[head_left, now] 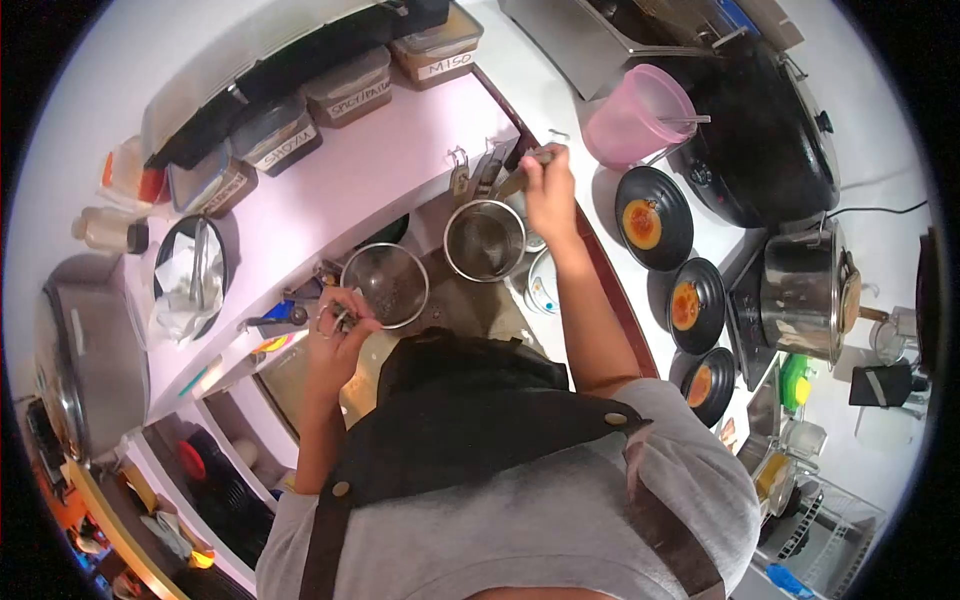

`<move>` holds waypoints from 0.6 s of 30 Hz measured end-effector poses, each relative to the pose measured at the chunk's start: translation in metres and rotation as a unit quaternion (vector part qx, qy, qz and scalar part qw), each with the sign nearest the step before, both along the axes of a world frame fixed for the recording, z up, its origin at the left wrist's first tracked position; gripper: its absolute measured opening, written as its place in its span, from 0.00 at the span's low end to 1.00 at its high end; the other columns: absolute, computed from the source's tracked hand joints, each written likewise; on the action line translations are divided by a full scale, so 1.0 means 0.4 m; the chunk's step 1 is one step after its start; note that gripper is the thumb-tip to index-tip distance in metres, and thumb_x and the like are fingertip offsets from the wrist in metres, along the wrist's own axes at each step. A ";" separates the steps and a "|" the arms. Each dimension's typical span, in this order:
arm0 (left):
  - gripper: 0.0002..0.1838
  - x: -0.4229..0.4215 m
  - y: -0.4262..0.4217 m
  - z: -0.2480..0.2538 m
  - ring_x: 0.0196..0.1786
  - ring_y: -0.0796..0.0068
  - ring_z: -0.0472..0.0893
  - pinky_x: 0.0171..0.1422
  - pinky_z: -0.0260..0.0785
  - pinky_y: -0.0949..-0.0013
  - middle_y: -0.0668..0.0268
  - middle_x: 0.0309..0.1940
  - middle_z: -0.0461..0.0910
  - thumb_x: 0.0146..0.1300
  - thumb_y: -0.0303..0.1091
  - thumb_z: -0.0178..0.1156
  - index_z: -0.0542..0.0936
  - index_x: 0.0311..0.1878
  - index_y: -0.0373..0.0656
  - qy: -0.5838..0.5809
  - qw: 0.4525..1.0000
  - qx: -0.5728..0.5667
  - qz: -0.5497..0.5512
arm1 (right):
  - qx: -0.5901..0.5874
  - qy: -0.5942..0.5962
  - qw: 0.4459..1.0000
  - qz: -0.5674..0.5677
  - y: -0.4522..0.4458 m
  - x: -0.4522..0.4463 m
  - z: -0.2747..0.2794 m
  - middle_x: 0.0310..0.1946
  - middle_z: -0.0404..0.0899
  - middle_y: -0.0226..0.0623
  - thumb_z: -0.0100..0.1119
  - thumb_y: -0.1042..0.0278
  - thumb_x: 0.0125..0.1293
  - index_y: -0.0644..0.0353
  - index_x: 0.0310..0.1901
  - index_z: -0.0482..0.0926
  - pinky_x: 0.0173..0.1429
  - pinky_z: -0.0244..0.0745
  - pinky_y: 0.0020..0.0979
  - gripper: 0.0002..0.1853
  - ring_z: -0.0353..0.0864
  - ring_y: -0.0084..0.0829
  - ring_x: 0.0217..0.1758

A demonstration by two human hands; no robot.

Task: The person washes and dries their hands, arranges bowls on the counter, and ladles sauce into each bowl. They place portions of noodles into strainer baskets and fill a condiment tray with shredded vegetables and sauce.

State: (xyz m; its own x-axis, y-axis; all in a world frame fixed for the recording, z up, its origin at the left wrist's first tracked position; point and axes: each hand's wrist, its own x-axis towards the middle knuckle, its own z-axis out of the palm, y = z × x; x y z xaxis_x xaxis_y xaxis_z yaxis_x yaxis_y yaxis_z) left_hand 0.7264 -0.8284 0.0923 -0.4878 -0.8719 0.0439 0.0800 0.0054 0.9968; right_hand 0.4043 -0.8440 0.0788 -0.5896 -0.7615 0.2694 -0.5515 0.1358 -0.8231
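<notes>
As your right arm reached farther forward than your left, your right hand [550,190] was closed around the handle of the right strainer [485,241], the fingers curled in and the forearm running out nearly straight from beside your shoulder. Your left hand [345,320] was nearer your body, its forearm upright in your view, the fingers bent and the thumb drawn in to pinch the handle end of the left strainer [385,286]. How far those fingers wrapped beneath it, you could not tell. Both round mesh baskets lay between your hands, side by side and apart, just beyond the top of your dark apron [470,430].

Past the right strainer, metal handles [461,178] hung at the edge of the pink shelf [400,150]. Farther ahead on that shelf stood labelled containers [350,88], one marked MISO. Out to the left of your left hand was a black bowl [190,275] with white paper and a metal utensil in it. To the right of your right hand, three black dishes [655,218] held orange-brown liquid on the white counter [605,225], with a pink pitcher [640,115] ahead of them and a steel pot [802,290] farther right.
</notes>
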 end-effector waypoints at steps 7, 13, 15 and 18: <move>0.11 -0.060 0.074 0.008 0.29 0.81 0.76 0.36 0.68 0.76 0.64 0.24 0.79 0.50 0.25 0.65 0.71 0.29 0.36 -0.139 0.972 -0.082 0.170 | -0.097 -0.062 0.937 0.331 0.123 0.170 0.225 0.44 0.58 0.41 0.53 0.67 0.58 0.63 0.48 0.56 0.52 0.65 0.34 0.21 0.67 0.34 0.42; 0.15 -0.103 0.243 -0.041 0.53 0.68 0.68 0.57 0.60 0.68 0.61 0.49 0.67 0.66 0.36 0.46 0.62 0.51 0.37 -0.024 0.948 -0.174 0.266 | 0.050 -0.196 0.815 0.543 0.245 0.401 0.147 0.44 0.61 0.48 0.47 0.75 0.56 0.63 0.48 0.61 0.56 0.57 0.41 0.17 0.63 0.43 0.51; 0.17 -0.110 0.283 -0.060 0.54 0.68 0.68 0.58 0.60 0.67 0.61 0.50 0.66 0.65 0.36 0.47 0.61 0.53 0.38 -0.039 0.939 -0.185 0.288 | -0.024 -0.128 0.824 0.552 0.276 0.402 0.127 0.45 0.61 0.49 0.46 0.77 0.56 0.63 0.49 0.60 0.58 0.55 0.43 0.18 0.61 0.44 0.54; 0.19 -0.070 0.329 -0.055 0.53 0.68 0.69 0.58 0.59 0.65 0.61 0.50 0.68 0.63 0.34 0.50 0.62 0.55 0.37 -0.169 0.921 -0.255 0.243 | -0.065 -0.132 0.818 0.557 0.306 0.416 0.082 0.49 0.60 0.48 0.46 0.77 0.56 0.63 0.54 0.59 0.62 0.51 0.42 0.22 0.57 0.44 0.58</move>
State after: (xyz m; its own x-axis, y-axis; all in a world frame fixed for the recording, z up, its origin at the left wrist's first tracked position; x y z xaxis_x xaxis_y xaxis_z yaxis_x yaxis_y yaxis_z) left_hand 0.6983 -0.6967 0.0703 -0.1067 -0.8990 0.4248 -0.3690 0.4325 0.8227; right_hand 0.5705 -0.7216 0.1116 0.3991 -0.8411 0.3651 -0.0742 -0.4265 -0.9014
